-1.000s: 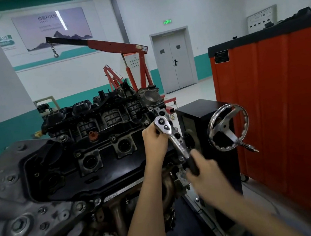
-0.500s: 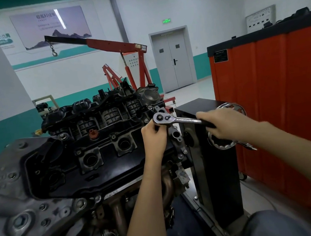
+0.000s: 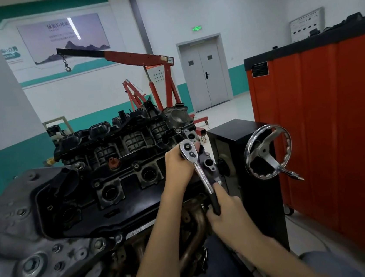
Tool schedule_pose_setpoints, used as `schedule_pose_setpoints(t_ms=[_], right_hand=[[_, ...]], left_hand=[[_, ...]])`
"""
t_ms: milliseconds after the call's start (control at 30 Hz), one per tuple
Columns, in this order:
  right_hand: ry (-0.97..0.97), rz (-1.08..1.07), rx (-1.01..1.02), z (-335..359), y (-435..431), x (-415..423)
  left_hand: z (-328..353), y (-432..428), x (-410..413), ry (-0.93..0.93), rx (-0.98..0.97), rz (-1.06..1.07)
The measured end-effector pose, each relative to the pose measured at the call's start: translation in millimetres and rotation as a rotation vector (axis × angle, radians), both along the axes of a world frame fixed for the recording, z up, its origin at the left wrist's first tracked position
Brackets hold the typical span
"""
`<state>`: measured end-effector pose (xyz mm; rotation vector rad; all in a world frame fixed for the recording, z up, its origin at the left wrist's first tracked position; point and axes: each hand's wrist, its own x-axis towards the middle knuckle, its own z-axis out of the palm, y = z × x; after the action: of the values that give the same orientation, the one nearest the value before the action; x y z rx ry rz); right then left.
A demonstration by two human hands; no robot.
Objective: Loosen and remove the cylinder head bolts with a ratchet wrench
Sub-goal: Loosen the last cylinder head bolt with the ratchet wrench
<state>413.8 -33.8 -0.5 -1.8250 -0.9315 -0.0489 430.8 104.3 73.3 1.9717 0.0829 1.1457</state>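
Holds a ratchet wrench (image 3: 203, 176) at the right end of the black cylinder head (image 3: 135, 209), with fingers of the left hand (image 3: 177, 164) curled round its chrome head and fingers of the right hand (image 3: 226, 215) wrapped round the black handle, nearer.

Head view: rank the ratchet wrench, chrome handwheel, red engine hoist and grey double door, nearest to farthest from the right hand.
1. ratchet wrench: handle gripped in the right hand.
2. chrome handwheel: just to its right.
3. red engine hoist: mid-room, beyond.
4. grey double door: at the far end.
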Motion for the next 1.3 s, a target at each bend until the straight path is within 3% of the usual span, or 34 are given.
schedule_pose_setpoints(t_ms=[200,300,400,500,667,767,833,933,1067,1167,1233,1300], right_hand=[[-0.357,0.037,-0.347,45,-48,74],[-0.754,-0.065,-0.578,93,-56,112],[-0.947,-0.108,-0.63,115,-54,120],[-0.765,-0.11,-0.521,83,-55,95],[-0.087,-0.02,-0.065,5,-16,12],[0.052,0.007,0.089,-7,18,-20],[0.038,0.007,0.067,-4,14,-12],[-0.11,0.035,-0.128,12,-24,29],[-0.624,-0.058,-0.533,74,-57,102],[-0.894,-0.083,-0.635,110,-52,121],[-0.927,-0.124,-0.6,107,-48,112],[-0.788,-0.151,-0.505,82,-49,91]], left_hand=[[14,0,-13,0.135,0.043,-0.121],[11,-9,-17,0.069,-0.02,-0.141],[2,-12,-17,-0.018,-0.103,-0.107],[-5,-13,-11,-0.063,-0.145,-0.063],[-9,-20,-3,-0.126,-0.208,-0.093],[-8,-17,1,-0.135,-0.309,-0.121],[-7,-15,-2,-0.115,-0.267,-0.11],[-3,-13,-6,-0.04,-0.159,-0.121],[3,-14,-6,-0.037,-0.071,-0.071],[1,-18,-10,-0.1,-0.121,-0.073],[-2,-16,-9,-0.137,-0.192,-0.05],[-6,-14,-4,-0.16,-0.225,-0.018]])
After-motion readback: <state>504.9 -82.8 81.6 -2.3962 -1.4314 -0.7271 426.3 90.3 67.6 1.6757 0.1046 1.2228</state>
